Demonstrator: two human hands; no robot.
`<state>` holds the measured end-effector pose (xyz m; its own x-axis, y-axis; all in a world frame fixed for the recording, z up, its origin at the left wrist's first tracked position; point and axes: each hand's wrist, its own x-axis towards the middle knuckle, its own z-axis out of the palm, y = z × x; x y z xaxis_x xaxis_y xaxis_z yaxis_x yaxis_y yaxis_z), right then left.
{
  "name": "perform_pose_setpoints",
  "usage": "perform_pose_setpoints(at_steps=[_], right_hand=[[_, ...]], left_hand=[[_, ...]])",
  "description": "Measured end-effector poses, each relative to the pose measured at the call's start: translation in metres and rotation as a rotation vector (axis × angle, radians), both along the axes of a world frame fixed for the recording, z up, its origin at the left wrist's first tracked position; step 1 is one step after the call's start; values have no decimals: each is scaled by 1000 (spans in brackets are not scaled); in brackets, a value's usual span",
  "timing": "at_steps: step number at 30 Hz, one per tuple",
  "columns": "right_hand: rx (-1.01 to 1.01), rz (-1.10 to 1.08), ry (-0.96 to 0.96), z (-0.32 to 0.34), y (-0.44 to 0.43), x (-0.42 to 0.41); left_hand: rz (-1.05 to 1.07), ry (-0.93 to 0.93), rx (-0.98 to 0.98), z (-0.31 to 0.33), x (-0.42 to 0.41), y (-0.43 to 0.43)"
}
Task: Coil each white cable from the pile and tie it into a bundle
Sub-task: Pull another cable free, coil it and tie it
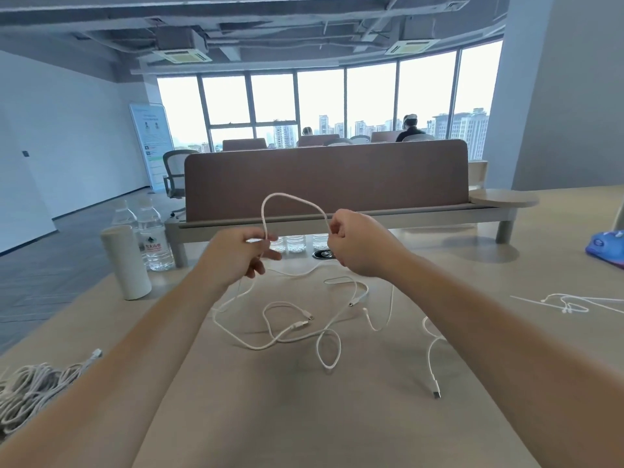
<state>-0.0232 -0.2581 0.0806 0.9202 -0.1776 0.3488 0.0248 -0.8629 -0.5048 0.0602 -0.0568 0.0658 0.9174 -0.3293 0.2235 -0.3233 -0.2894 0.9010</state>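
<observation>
A white cable (290, 198) arches in the air between my two hands above the table. My left hand (241, 253) pinches one side of the arch, and my right hand (354, 243) pinches the other side. The cable's slack hangs down from both hands. Below them several loose white cables (297, 327) lie tangled on the beige table (304, 417), their plugs showing. One USB plug (436, 394) lies at the near right. A heap of white cables (32, 388) sits at the near left edge.
A white cylinder (125, 261) and two water bottles (152, 236) stand at the far left of the table. White zip ties (570, 304) lie at the right, a blue object (606, 246) beyond them. A brown divider (324, 177) spans the back.
</observation>
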Motion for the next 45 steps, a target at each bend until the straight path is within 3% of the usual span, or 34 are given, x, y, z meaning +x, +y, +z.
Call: perform_pose_setpoints(at_steps=[14,21,24,28,37,40,45], right_hand=[[147,233,126,-3,40,3],[405,234,65,-12,46,8],[317,199,82,-17,48,16],[146,102,67,-19,50,28],[248,31,-17,-12,47,58],[265,41,-55,-7,49,64],[284,61,-102,-4,47,68]], left_hand=[[-217,-93,-173,49,-39,-15],[-255,3,-282,39,-40,-14],[-213,27,-279,33,-37,-13],[-119,92,-118,20,-21,-4],[-49,331,133,-45,11,16],[-97,313,325,-65,21,15],[-75,211,459,-85,33,14]])
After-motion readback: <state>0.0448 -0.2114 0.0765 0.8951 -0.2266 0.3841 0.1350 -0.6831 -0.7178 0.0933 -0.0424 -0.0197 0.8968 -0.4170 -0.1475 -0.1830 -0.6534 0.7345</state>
